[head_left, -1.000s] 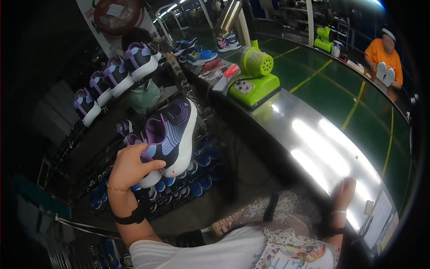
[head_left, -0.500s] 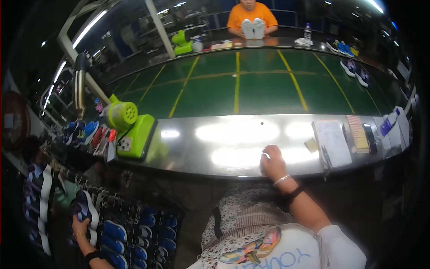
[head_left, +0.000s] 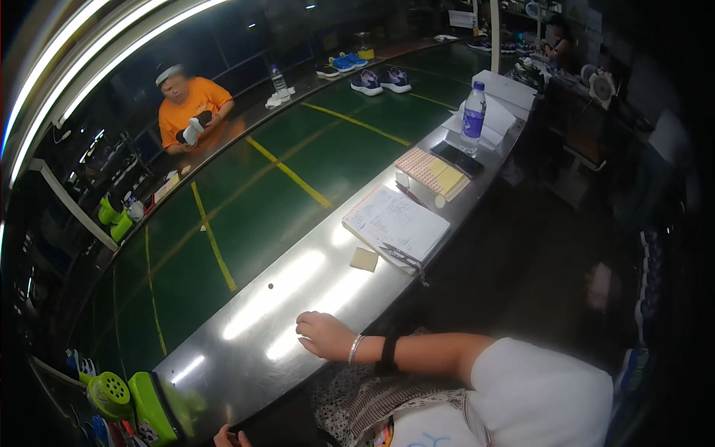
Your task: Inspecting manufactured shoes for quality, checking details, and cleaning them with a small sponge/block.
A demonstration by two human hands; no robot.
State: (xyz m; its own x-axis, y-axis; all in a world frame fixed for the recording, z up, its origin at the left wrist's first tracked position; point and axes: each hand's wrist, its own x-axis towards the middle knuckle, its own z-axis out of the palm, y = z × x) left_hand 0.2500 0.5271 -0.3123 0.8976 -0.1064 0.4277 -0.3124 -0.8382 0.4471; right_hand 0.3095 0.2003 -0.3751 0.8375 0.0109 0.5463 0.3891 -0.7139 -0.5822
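Observation:
My right hand rests at the near edge of the shiny metal counter, its fingers curled in and nothing seen in them. A silver bracelet and a black band circle that wrist. Of my left hand only some bent fingers show at the lower edge, against the counter's near side. Something dark lies right beside them, too cut off to name. A small yellow pad and an open notebook with pens lie on the counter, beyond my right hand.
Farther right are a pink-patterned notebook, a phone and a water bottle. Behind the counter runs a green belt carrying dark sneakers. Across it, a person in orange handles shoes. A green machine stands lower left.
My view has swung to the right, and the shoe rack has left it. My left hand, earlier gripping a dark shoe on the rack, is now by the counter. The right hand remains curled there.

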